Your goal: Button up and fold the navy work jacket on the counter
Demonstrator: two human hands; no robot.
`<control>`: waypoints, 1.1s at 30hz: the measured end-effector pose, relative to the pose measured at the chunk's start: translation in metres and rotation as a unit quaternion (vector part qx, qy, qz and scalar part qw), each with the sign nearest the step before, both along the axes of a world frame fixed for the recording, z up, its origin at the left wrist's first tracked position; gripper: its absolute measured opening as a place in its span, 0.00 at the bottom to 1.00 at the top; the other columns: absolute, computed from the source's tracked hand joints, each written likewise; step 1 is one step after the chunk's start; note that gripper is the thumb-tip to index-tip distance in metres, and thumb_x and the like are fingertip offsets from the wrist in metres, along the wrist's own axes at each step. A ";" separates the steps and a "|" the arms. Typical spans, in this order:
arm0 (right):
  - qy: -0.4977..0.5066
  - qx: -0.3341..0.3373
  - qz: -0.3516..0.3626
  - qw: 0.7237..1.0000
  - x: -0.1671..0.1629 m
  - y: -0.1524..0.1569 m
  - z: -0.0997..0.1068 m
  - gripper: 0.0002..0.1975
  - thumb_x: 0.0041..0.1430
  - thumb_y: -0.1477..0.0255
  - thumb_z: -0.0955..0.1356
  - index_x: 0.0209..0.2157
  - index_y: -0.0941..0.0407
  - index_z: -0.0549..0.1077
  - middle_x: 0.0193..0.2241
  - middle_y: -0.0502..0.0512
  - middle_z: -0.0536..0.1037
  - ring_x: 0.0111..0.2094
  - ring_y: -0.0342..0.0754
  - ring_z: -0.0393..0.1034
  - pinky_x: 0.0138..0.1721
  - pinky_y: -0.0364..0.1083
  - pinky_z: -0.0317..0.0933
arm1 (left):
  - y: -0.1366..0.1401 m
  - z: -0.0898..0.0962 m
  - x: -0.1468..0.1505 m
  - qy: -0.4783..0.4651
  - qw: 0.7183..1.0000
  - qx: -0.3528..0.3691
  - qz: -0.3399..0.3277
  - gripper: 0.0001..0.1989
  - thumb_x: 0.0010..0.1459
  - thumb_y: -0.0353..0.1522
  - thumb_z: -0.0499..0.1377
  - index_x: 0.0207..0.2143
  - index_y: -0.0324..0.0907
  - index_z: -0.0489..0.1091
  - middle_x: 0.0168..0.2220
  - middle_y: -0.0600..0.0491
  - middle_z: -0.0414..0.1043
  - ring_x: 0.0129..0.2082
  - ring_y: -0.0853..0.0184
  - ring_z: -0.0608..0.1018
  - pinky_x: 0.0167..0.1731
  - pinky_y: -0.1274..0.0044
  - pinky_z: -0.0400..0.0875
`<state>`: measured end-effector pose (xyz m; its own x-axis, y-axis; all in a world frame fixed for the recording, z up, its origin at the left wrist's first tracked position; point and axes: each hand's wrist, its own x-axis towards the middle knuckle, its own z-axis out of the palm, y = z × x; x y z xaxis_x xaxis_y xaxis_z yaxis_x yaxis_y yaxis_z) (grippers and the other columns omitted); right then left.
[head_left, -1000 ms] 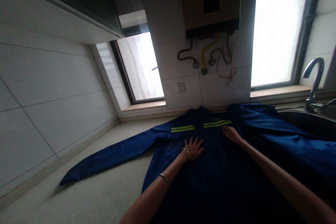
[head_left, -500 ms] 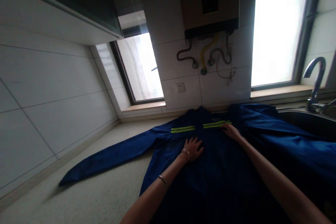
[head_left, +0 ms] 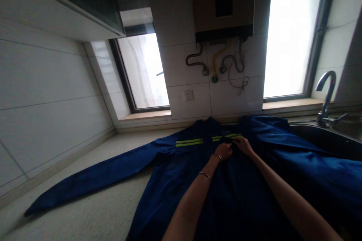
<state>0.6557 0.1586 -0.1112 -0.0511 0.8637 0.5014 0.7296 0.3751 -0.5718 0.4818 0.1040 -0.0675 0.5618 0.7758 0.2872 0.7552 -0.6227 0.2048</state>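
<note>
A dark blue work jacket (head_left: 169, 180) with yellow-green chest stripes lies spread over the counter, its collar toward the wall and one sleeve stretched out to the left. My left hand (head_left: 224, 151), with bangles on the wrist and forearm, is closed on the jacket's chest just below the right-hand stripe. Right beside it, my right hand (head_left: 241, 145) pinches the fabric at the same stripe. Both hands are close together, and a bit of cloth is raised between them. The exact part under the fingers is hidden.
A sink (head_left: 305, 133) with a curved faucet (head_left: 328, 94) is at the right, partly under the jacket. The pale counter (head_left: 93, 214) runs left. On the tiled wall are a water heater (head_left: 223, 15) with pipes and a socket (head_left: 188, 95). A cabinet (head_left: 70, 0) overhangs the upper left.
My left hand has gone from lying flat on the jacket's front to gripping the cloth beside my right hand. The fabric below the right-hand stripe is now lifted. The view has shifted slightly.
</note>
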 end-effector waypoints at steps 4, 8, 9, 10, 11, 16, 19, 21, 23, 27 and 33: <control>-0.044 0.031 0.005 0.999 -0.003 0.001 0.004 0.13 0.54 0.69 0.62 0.35 0.55 0.76 0.38 0.55 0.77 0.42 0.50 0.70 0.46 0.49 0.61 | 0.017 -0.001 0.005 0.013 1.000 -0.004 0.022 0.16 0.60 0.32 0.44 0.38 0.39 0.72 0.40 0.47 0.73 0.42 0.64 0.72 0.44 0.72 0.67; -0.107 0.060 -0.002 0.992 -0.008 -0.009 0.015 0.13 0.57 0.70 0.61 0.37 0.53 0.75 0.41 0.53 0.76 0.46 0.50 0.66 0.49 0.50 0.56 | 0.026 -0.005 0.006 0.015 0.999 0.005 0.035 0.18 0.61 0.34 0.43 0.41 0.39 0.71 0.44 0.46 0.71 0.46 0.60 0.70 0.46 0.68 0.65; -0.122 0.064 -0.007 0.990 -0.009 -0.012 0.017 0.13 0.57 0.69 0.61 0.38 0.52 0.75 0.41 0.53 0.75 0.46 0.51 0.65 0.48 0.49 0.56 | 0.027 -0.005 0.006 0.014 0.999 0.007 0.035 0.18 0.61 0.34 0.43 0.42 0.40 0.70 0.45 0.46 0.70 0.46 0.60 0.70 0.46 0.67 0.64; -0.133 0.067 -0.015 0.989 -0.010 -0.015 0.020 0.12 0.57 0.69 0.61 0.38 0.52 0.75 0.41 0.54 0.75 0.46 0.51 0.65 0.48 0.49 0.56 | 0.027 -0.006 0.005 0.012 0.999 0.007 0.034 0.18 0.61 0.33 0.43 0.43 0.40 0.70 0.45 0.47 0.70 0.46 0.61 0.70 0.46 0.67 0.64; -0.139 0.068 -0.023 0.988 -0.012 -0.017 0.022 0.12 0.58 0.69 0.61 0.39 0.51 0.74 0.41 0.54 0.75 0.46 0.51 0.64 0.47 0.49 0.56 | 0.027 -0.006 0.005 0.011 0.999 0.009 0.033 0.17 0.60 0.33 0.44 0.43 0.40 0.70 0.45 0.47 0.70 0.45 0.61 0.70 0.46 0.68 0.64; -0.087 0.088 -0.032 0.992 -0.019 -0.018 0.028 0.13 0.60 0.68 0.59 0.39 0.53 0.73 0.40 0.55 0.75 0.44 0.50 0.66 0.45 0.48 0.56 | 0.021 -0.003 0.005 -0.010 0.999 0.040 0.030 0.14 0.59 0.33 0.48 0.40 0.41 0.71 0.46 0.47 0.68 0.48 0.62 0.67 0.49 0.71 0.60; -0.050 0.101 -0.019 0.993 -0.023 -0.015 0.032 0.14 0.60 0.68 0.58 0.39 0.54 0.73 0.40 0.55 0.75 0.43 0.51 0.67 0.46 0.49 0.57 | 0.015 -0.002 0.009 -0.051 0.994 0.079 0.061 0.15 0.58 0.34 0.49 0.46 0.41 0.65 0.48 0.45 0.63 0.49 0.60 0.64 0.49 0.68 0.59; -0.031 0.112 -0.011 0.993 -0.024 -0.014 0.034 0.14 0.59 0.68 0.58 0.39 0.54 0.73 0.39 0.56 0.76 0.42 0.51 0.68 0.46 0.49 0.57 | 0.013 -0.002 0.012 -0.067 0.991 0.078 0.080 0.17 0.57 0.32 0.50 0.49 0.40 0.61 0.48 0.44 0.61 0.47 0.60 0.64 0.48 0.68 0.59; -0.009 0.124 0.001 0.992 -0.024 -0.013 0.036 0.14 0.59 0.68 0.58 0.39 0.55 0.73 0.37 0.56 0.76 0.40 0.50 0.69 0.44 0.48 0.59 | 0.012 -0.002 0.015 -0.075 0.991 0.064 0.091 0.18 0.54 0.29 0.51 0.48 0.39 0.59 0.48 0.44 0.60 0.46 0.60 0.64 0.48 0.68 0.59; 0.023 0.128 0.020 0.991 -0.021 -0.010 0.036 0.14 0.58 0.68 0.59 0.37 0.55 0.73 0.36 0.56 0.76 0.38 0.50 0.70 0.43 0.47 0.61 | 0.015 -0.001 0.015 -0.084 0.991 0.053 0.095 0.19 0.51 0.28 0.53 0.47 0.39 0.58 0.48 0.44 0.60 0.47 0.58 0.63 0.48 0.68 0.58; 0.063 0.107 0.024 0.992 -0.019 -0.006 0.034 0.14 0.56 0.67 0.60 0.37 0.55 0.74 0.36 0.55 0.77 0.38 0.50 0.71 0.43 0.48 0.62 | 0.020 0.006 0.005 -0.026 0.999 0.027 0.037 0.24 0.50 0.23 0.51 0.51 0.39 0.55 0.49 0.43 0.59 0.49 0.61 0.64 0.49 0.71 0.58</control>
<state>0.6372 0.1526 -0.0776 -0.0148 0.7344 0.6786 0.6359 0.5306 -0.5604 0.4871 0.1238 -0.0617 0.4863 0.7975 0.3570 0.7893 -0.5762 0.2120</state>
